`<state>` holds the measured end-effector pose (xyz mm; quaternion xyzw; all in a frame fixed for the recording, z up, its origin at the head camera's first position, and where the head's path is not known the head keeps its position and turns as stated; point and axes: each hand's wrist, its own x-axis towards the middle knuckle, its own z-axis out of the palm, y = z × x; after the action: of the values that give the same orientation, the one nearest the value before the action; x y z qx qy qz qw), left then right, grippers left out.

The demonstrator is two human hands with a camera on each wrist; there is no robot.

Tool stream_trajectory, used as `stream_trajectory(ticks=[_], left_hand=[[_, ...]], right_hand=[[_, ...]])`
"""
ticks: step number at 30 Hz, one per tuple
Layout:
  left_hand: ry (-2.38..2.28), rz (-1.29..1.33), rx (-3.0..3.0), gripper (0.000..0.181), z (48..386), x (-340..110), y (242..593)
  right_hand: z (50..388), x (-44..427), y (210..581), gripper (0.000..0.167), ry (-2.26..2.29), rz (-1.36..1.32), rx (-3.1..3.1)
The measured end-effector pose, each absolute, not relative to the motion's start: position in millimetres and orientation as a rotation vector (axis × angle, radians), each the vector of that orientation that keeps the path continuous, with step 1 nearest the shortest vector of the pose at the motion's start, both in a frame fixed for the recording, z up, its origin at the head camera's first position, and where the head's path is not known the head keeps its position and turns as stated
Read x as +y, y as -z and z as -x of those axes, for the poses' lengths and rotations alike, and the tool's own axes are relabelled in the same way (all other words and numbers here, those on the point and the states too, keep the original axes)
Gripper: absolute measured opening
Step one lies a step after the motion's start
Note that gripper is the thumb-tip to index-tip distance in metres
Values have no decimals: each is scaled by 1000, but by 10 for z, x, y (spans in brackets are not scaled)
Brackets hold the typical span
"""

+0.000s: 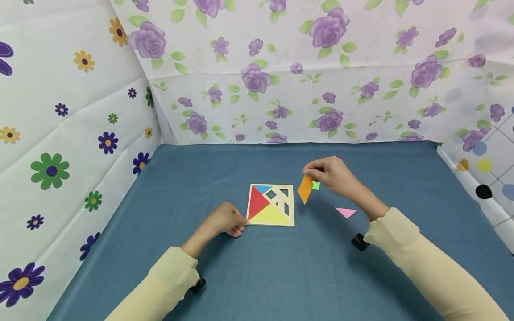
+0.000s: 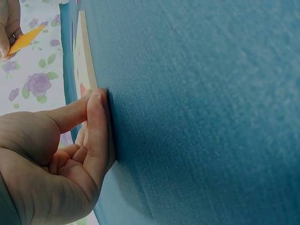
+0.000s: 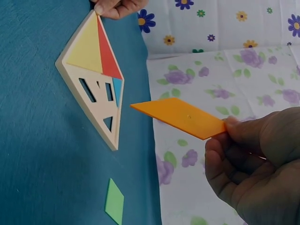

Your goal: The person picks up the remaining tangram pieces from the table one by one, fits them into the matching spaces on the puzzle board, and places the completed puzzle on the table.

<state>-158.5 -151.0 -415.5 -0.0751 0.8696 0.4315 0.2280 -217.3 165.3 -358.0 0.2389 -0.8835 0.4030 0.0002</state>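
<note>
A square wooden puzzle board (image 1: 292, 209) lies on the blue cloth, holding a red triangle (image 1: 257, 203), a yellow triangle (image 1: 271, 216) and a blue triangle (image 1: 263, 189); cut-outs show at its right. The left hand (image 1: 230, 219) pinches the board's near left corner between thumb and finger, seen closely in the left wrist view (image 2: 70, 154). Above the cloth, right of the board, the right hand (image 1: 333, 175) pinches an orange parallelogram (image 1: 305, 189) by one corner. In the right wrist view the orange piece (image 3: 183, 117) hangs clear of the board (image 3: 96, 110).
A green piece (image 1: 316, 185) lies on the cloth behind the orange one, partly covered in the head view. A pink triangle (image 1: 346, 212) lies nearer, below the right forearm. Flowered sheets (image 1: 257, 80) stand behind and beside the blue cloth (image 1: 265, 276).
</note>
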Motion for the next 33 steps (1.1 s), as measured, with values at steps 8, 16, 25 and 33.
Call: stream_trajectory(ticks=[8,16,25,33], left_hand=[[-1184,206,2398,16,1586,-1515,4155],[-1203,167,2391,14,1572,-1534,4156],[-1228,141,2391,13,1562,-1544,4154],[-1229,136,2393,14,1560,-1547,4155]], right_hand=[[2220,1547,3641,18,-1305,-784,-2816],[2254,1474,3708,18,-1352,-827,-2816],[2274,1414,3780,18,-1372,-848,-2802],[2284,1332,3882,17,-1372,-906,-2800]])
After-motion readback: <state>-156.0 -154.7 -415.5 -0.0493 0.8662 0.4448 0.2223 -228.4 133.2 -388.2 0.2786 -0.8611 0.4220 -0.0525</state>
